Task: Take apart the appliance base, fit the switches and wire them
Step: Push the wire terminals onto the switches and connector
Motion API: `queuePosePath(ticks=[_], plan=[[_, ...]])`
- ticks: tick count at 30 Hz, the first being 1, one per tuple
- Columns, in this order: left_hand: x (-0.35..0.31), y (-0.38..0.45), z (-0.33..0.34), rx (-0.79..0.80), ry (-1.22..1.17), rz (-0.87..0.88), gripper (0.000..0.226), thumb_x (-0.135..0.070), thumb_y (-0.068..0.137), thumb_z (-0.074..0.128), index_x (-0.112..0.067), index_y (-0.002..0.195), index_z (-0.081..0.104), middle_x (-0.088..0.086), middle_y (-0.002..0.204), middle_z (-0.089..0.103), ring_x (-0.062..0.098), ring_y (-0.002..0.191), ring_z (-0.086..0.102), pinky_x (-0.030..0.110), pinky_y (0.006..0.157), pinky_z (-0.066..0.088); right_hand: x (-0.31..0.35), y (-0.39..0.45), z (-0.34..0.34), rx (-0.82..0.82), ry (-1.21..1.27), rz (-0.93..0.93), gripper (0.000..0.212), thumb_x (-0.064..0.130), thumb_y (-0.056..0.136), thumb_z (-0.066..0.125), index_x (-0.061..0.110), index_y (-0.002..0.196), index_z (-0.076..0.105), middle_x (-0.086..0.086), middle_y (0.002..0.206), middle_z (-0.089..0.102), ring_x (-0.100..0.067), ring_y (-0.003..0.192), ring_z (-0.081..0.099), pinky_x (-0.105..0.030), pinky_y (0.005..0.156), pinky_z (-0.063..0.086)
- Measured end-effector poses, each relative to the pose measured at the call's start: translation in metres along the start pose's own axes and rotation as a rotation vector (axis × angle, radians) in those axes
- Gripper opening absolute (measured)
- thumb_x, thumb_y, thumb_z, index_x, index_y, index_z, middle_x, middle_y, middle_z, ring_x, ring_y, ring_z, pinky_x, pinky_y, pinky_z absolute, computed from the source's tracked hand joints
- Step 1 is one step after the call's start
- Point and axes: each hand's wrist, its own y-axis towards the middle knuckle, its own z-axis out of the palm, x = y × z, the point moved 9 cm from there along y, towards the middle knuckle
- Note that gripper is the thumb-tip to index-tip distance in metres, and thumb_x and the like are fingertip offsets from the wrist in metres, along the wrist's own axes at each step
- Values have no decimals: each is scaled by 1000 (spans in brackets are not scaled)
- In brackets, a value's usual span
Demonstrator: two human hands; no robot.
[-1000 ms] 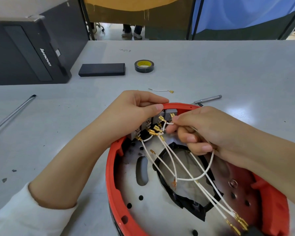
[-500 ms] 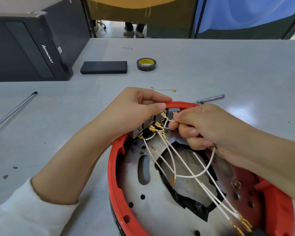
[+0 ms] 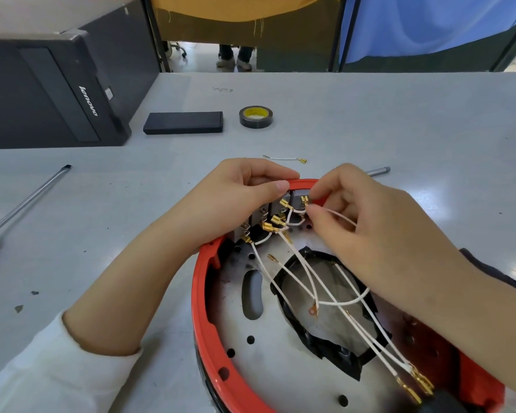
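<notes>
The red-rimmed appliance base (image 3: pixel 203 317) lies upside down in front of me, its metal plate and a black-edged opening showing. A row of grey switches (image 3: pixel 270 214) sits in its far rim, with gold terminals and white wires (image 3: pixel 307 281) running back across the plate. My left hand (image 3: pixel 236 201) grips the rim and the switches from the left, thumb on top. My right hand (image 3: pixel 367 231) pinches a white wire's gold terminal at the rightmost switch (image 3: pixel 298 198). Loose gold terminals (image 3: pixel 414 386) lie at the lower right.
On the grey table lie a short spare wire (image 3: pixel 283 158), a roll of black tape (image 3: pixel 256 116), a flat black box (image 3: pixel 183 122), a metal pen-like tool (image 3: pixel 377 171) behind my right hand and a long screwdriver (image 3: pixel 27 201) at left. A black computer case (image 3: pixel 57 93) stands far left.
My right hand has lifted and moved right, bringing its wire terminal from the middle of the switch row to the rightmost switch. My left hand has kept its hold.
</notes>
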Motion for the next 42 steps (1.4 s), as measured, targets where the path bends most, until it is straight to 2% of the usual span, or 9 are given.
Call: queuePosePath(ticks=[4, 7, 12, 17, 22, 25, 27, 32, 42], plan=[[1, 0, 0, 4, -38, 2, 19, -14, 95, 58, -23, 106, 71, -1, 95, 76, 18, 98, 70, 41, 101, 48, 16, 4, 0, 18, -148, -186, 25, 12, 81, 65, 27, 101, 65, 12, 100, 52, -10, 88, 53, -21, 74, 41], [0, 1, 2, 19, -62, 14, 20, -11, 95, 57, -21, 106, 70, -1, 96, 76, 13, 96, 70, 35, 100, 49, 28, 7, 6, 80, -220, -286, 22, 10, 79, 70, 22, 97, 67, 9, 94, 62, -14, 89, 53, -24, 75, 39], [0, 1, 2, 24, -68, 13, 19, -10, 95, 57, -19, 106, 70, -5, 92, 75, 5, 87, 69, 23, 86, 50, 37, 8, 1, 28, -372, -363, 16, 23, 77, 75, 24, 91, 67, 12, 79, 65, -17, 81, 57, -35, 51, 47], [-4, -2, 1, 8, -43, 12, 18, -13, 95, 57, -22, 104, 71, 2, 98, 75, 22, 98, 69, 41, 101, 48, 35, 8, 0, 0, -288, -384, 22, 17, 81, 71, 23, 102, 67, 14, 78, 62, -11, 80, 51, -35, 52, 47], [-2, -2, 0, -6, -36, -4, 19, -15, 95, 59, -23, 109, 70, -3, 98, 75, 15, 97, 69, 33, 97, 51, 42, 6, 3, -33, -331, -547, 10, 6, 82, 70, 12, 89, 74, 1, 73, 63, -19, 74, 46, -38, 53, 46], [-2, -1, -1, -10, -26, 3, 19, -16, 95, 59, -24, 109, 70, -6, 98, 75, 6, 94, 69, 28, 96, 51, 47, 3, 4, -67, -358, -628, 11, 1, 79, 67, 9, 81, 74, -2, 68, 61, -23, 70, 48, -29, 58, 40], [-2, -2, -1, -8, -20, 4, 19, -16, 95, 59, -25, 108, 70, -5, 99, 75, 6, 96, 69, 29, 97, 51, 48, 4, 4, -80, -357, -641, 11, -1, 78, 67, 8, 77, 73, -1, 66, 59, -22, 70, 47, -26, 59, 37], [-2, -1, -1, -7, 7, 7, 21, -17, 96, 58, -26, 110, 70, -4, 103, 74, 7, 100, 67, 32, 101, 49, 46, 4, 2, -87, -334, -633, 12, -3, 74, 70, 9, 73, 73, 0, 65, 56, -26, 73, 52, -38, 52, 46], [0, 0, -2, -6, 0, 10, 21, -16, 95, 59, -25, 108, 71, -1, 103, 74, 12, 103, 67, 36, 103, 47, 44, 6, 1, -85, -339, -549, 10, 2, 74, 66, 12, 75, 68, 4, 69, 58, -22, 73, 55, -35, 48, 45]])
